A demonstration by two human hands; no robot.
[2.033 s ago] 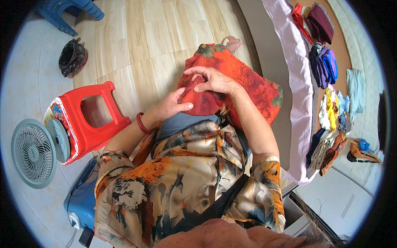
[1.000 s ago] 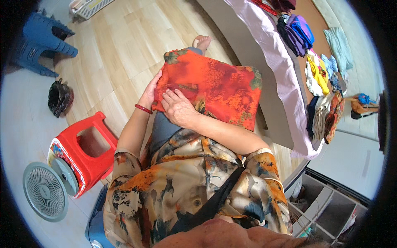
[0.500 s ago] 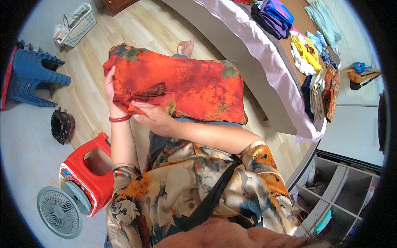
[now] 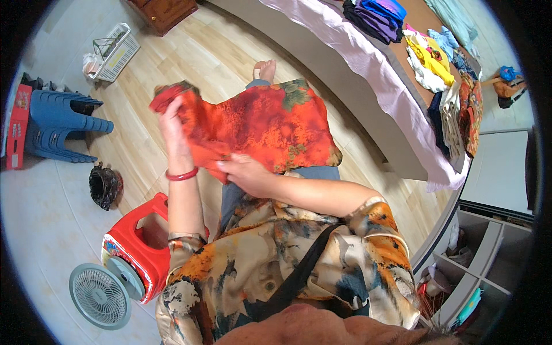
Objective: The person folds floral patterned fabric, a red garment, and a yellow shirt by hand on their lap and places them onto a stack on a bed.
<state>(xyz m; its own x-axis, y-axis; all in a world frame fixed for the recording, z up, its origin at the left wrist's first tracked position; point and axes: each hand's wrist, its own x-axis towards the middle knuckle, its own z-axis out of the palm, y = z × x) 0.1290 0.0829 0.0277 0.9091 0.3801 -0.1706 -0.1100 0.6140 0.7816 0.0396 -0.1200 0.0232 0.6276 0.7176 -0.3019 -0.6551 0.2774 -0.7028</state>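
A red garment (image 4: 270, 123) with orange and dark green leaf patterns lies folded across my lap. Its left end is bunched and lifted, with the fabric twisted between my hands. My left hand (image 4: 173, 123), a red bangle at its wrist, is closed on that raised left end. Close to the near edge, my right hand (image 4: 248, 175) pinches a fold between thumb and fingers. The garment's right part hangs flat and smooth over my knees. Some of my left fingers are hidden by cloth.
At right, a bed (image 4: 402, 98) carries folded clothes (image 4: 379, 20) and a loose yellow garment (image 4: 431, 63). On my left are a red stool (image 4: 144, 259), a grey fan (image 4: 99, 296), a black bag (image 4: 104, 187), blue stools (image 4: 60, 118) and a white basket (image 4: 118, 54). Shelving (image 4: 489, 250) stands lower right.
My left hand has gathered and lifted the garment's left end, which lay flatter before. My right hand has shifted from resting on the cloth to pinching its near edge.
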